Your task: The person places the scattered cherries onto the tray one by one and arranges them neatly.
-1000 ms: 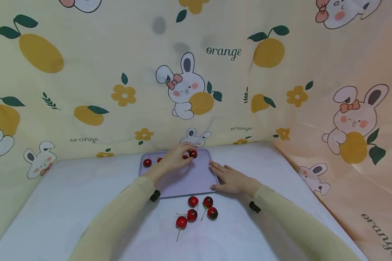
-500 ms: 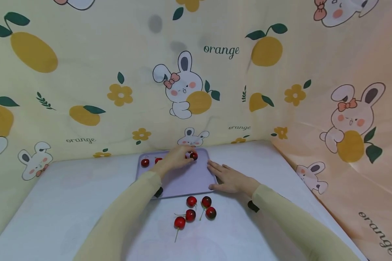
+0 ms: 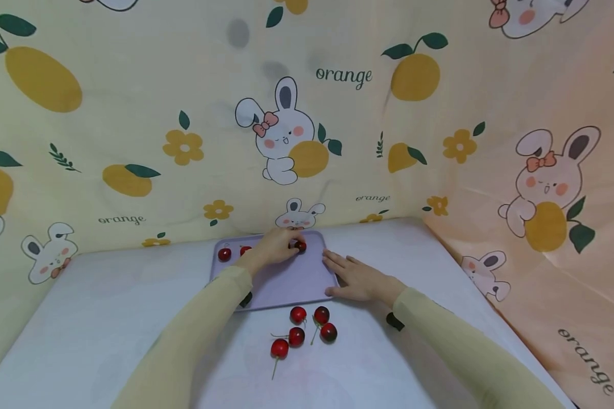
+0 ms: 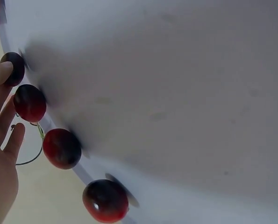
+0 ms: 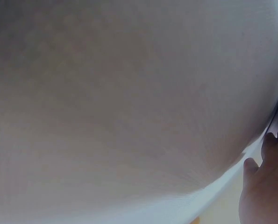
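My left hand (image 3: 273, 247) reaches over the back of a pale purple tray (image 3: 286, 289) and pinches a dark red cherry (image 3: 301, 246) between thumb and fingers, close over the tray. In the left wrist view that cherry (image 4: 13, 69) is at the end of a row, with a second cherry (image 4: 30, 103) right beside it and others further along. At the row's left end in the head view lies another cherry (image 3: 224, 254). My right hand (image 3: 360, 278), fingers straight, rests against the tray's right edge. The right wrist view shows part of this hand (image 5: 267, 186) at its right side.
Several cherries with stems lie on the white tabletop in front of the tray, among them a bright red one (image 3: 279, 349) and a darker one (image 3: 328, 333). A printed cloth (image 3: 184, 187) with rabbits and oranges hangs behind and along the right side.
My left hand has lowered the cherry slightly towards the tray. The right hand keeps its place at the tray's edge. The whole head view has shifted a little.
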A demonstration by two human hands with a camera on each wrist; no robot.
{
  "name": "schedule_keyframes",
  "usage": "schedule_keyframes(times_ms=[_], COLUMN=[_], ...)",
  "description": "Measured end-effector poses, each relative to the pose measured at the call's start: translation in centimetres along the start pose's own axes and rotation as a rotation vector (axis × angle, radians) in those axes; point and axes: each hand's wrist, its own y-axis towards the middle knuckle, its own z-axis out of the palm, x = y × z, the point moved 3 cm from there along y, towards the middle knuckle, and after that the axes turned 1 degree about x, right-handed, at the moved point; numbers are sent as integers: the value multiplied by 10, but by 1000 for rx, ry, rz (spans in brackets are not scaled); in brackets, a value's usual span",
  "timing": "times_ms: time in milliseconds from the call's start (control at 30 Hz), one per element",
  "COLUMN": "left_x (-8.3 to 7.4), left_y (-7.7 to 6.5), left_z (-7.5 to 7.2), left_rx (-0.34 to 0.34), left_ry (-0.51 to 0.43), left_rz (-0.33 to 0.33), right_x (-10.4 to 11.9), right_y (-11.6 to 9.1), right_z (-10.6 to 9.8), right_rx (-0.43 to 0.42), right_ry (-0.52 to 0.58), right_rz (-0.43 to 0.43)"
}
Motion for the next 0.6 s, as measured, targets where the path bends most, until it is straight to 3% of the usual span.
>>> schedule_keyframes(times_ms=[433, 600], left_x=[-1, -4], left_y=[-4, -9], left_z=[-6, -11], left_rx=[-3, -29], left_ry=[-11, -39], left_rz=[-17, 26], right_x=[-3, -3], right_y=[4, 3], right_z=[4, 3], right_rx=[-2, 6], right_ry=[6, 7], right_rz=[-9, -2])
